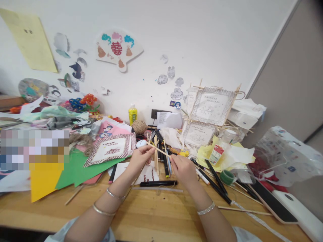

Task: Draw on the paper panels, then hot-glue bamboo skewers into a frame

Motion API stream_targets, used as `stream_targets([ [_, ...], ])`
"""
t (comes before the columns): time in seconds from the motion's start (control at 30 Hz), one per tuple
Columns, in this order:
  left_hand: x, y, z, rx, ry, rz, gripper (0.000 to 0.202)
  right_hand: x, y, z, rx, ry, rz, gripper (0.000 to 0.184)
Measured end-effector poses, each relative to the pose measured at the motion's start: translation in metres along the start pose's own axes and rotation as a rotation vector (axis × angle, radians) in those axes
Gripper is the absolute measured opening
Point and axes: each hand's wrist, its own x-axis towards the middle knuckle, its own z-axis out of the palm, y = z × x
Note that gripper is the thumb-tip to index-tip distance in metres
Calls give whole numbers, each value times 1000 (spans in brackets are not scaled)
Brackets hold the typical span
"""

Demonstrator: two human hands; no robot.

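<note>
A thin wooden stick (160, 151) slants between my two hands above the table. My left hand (140, 158) has its fingers pinched on the stick near the upper left end. The lower right end is pinched in my right hand (183, 168). Something thin, a stick or a cord, trails from my left hand along the forearm; I cannot tell which. Behind the held stick, several more sticks (156, 161) stand in a loose bunch. Below them lie a white paper (151, 175) with dark red marks and a black marker (158, 183).
To the left lie a patterned-border picture (111, 149), green paper (73, 171) and yellow paper (46, 179). A twine ball (139, 127) and a yellow bottle (132, 114) stand behind. On the right are stick-framed pictures (212, 104), markers (217, 178), green tape (227, 177) and a phone (274, 201).
</note>
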Motion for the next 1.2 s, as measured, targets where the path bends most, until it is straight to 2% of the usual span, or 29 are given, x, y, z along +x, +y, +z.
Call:
stream_targets([
  [0.87,1,2,-1,-106,-2,30,33,2,0,-3,53,20,-1,26],
  [1.2,-3,6,-3,-27,11,143,31,3,-3,-7,139,24,17,24],
])
